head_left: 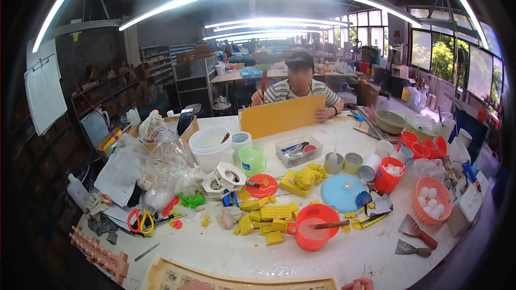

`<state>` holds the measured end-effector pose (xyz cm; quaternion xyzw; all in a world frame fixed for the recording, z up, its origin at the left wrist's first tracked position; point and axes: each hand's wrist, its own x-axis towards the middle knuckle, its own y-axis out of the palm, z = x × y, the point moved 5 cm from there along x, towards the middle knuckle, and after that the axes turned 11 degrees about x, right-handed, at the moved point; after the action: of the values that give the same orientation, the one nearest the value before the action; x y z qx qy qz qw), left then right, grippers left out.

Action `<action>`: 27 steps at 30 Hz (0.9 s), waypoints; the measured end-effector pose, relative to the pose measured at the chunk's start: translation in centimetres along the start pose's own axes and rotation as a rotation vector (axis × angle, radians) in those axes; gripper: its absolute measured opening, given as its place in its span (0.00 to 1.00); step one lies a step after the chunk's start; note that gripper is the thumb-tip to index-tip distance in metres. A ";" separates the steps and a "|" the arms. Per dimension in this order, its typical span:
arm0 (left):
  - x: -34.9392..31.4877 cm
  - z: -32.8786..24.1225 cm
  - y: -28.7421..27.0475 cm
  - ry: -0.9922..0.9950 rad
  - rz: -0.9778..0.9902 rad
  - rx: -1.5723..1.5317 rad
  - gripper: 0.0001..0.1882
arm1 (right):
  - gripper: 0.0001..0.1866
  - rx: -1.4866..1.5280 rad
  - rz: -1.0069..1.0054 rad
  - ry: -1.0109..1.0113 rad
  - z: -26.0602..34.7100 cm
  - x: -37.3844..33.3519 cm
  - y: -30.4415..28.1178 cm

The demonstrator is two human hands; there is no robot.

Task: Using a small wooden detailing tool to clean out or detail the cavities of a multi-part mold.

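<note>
A cream-coloured tray-like mould (161, 268) with rows of small hollows lies at the lower edge. My left hand (194, 285) just shows over its near part, its fingers mostly cut off by the picture's edge. To the right of the mould, my right hand (359, 284) is closed round a thin light wooden stick (364, 274), whose tip and lower part I cannot make out. Beyond the mould stands a red plastic cup (312, 243) of pale liquid with a wooden-handled tool (331, 224) across it. Yellow clay blocks (275, 211) lie beside the cup.
Opposite, a person (301, 83) holds up a yellow board (284, 116). White buckets (211, 147), plastic bags (166, 166) and scissors (141, 221) crowd the left. On the right are scrapers (416, 231), a basket (422, 212) of white balls and red cups (391, 177). A pinkish ridged strip (97, 249) lies left.
</note>
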<state>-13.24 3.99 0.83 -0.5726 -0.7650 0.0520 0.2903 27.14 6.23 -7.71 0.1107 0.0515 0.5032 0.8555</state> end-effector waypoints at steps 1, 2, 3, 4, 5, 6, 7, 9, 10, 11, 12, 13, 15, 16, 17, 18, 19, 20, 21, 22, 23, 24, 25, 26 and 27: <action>-0.4 0.0 -0.1 0.027 -0.001 0.004 0.11 | 0.13 -0.004 -0.012 0.035 -0.3 -0.4 -0.2; -0.6 0.1 -0.2 0.024 0.000 -0.012 0.11 | 0.13 0.000 -0.008 0.027 -0.3 -0.5 -0.1; -0.6 0.3 -0.1 0.032 0.004 -0.013 0.11 | 0.13 0.005 -0.014 0.022 -0.4 -0.5 -0.2; -0.6 0.5 -0.1 0.028 -0.002 -0.024 0.11 | 0.12 0.035 0.003 0.015 -0.4 -0.4 -0.1; -0.5 0.6 0.0 0.021 -0.006 -0.034 0.11 | 0.12 0.064 0.020 0.009 -0.4 -0.3 0.0; -0.5 0.7 -0.1 0.022 0.001 -0.035 0.11 | 0.12 0.064 0.013 0.011 -0.4 -0.4 -0.1; -0.5 0.6 0.0 0.025 0.012 -0.044 0.11 | 0.12 0.052 0.013 0.002 -0.2 -0.3 -0.1; -0.4 0.5 0.1 0.025 0.036 -0.056 0.10 | 0.12 0.036 0.001 -0.002 0.0 -0.3 -0.1; -0.3 0.4 0.2 -0.009 0.033 -0.056 0.10 | 0.12 0.019 -0.001 0.001 0.2 -0.1 0.1; -0.2 0.4 0.4 -0.043 0.032 -0.056 0.10 | 0.12 0.002 -0.004 0.004 0.3 0.0 0.1; -0.3 0.5 0.6 -0.046 0.047 -0.064 0.10 | 0.13 -0.005 0.005 0.005 0.3 0.0 0.2; -0.3 0.7 0.4 -0.037 0.023 -0.054 0.10 | 0.13 -0.010 -0.007 0.005 0.2 0.1 0.2; -0.2 0.8 0.4 -0.025 0.008 -0.050 0.09 | 0.13 0.006 0.015 -0.008 0.2 0.3 0.3; -0.2 0.7 0.3 -0.004 0.003 -0.038 0.09 | 0.13 -0.003 0.015 -0.006 0.1 0.2 0.3; -0.2 0.7 0.2 0.018 -0.004 -0.025 0.09 | 0.13 -0.006 0.005 -0.007 0.2 0.2 0.3; -0.2 0.7 0.3 0.021 0.003 -0.029 0.09 | 0.13 0.005 0.004 -0.002 0.2 0.1 0.2; -0.4 1.0 0.3 -0.011 -0.005 -0.038 0.08 | 0.13 0.015 0.005 0.004 0.1 0.1 0.3; -0.5 1.2 0.2 -0.042 -0.014 -0.047 0.08 | 0.13 0.015 0.001 0.003 0.2 0.1 0.3; -0.6 1.2 0.1 -0.041 -0.012 -0.049 0.08 | 0.13 0.012 0.004 0.004 0.4 0.0 0.4; -0.7 1.4 0.1 -0.065 0.004 -0.062 0.08 | 0.13 0.011 0.011 0.001 0.5 0.2 0.5; -0.8 1.5 0.1 -0.089 0.020 -0.075 0.09 | 0.13 0.012 0.013 -0.007 0.5 0.1 0.5; -0.7 1.3 0.1 -0.083 0.015 -0.079 0.09 | 0.13 0.006 0.010 -0.004 0.3 -0.1 0.3; -0.7 1.1 0.1 -0.070 0.021 -0.090 0.08 | 0.12 0.000 0.008 0.000 0.2 -0.2 0.2; -0.6 0.9 0.2 -0.058 0.026 -0.100 0.08 | 0.12 -0.001 0.012 -0.006 0.2 -0.2 0.2; -0.5 0.7 0.2 -0.055 0.021 -0.103 0.08 | 0.12 0.006 0.012 -0.003 0.1 -0.2 0.2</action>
<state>-13.35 3.81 -0.03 -0.5932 -0.7682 0.0314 0.2387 26.93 6.15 -7.54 0.1142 0.0510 0.5081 0.8522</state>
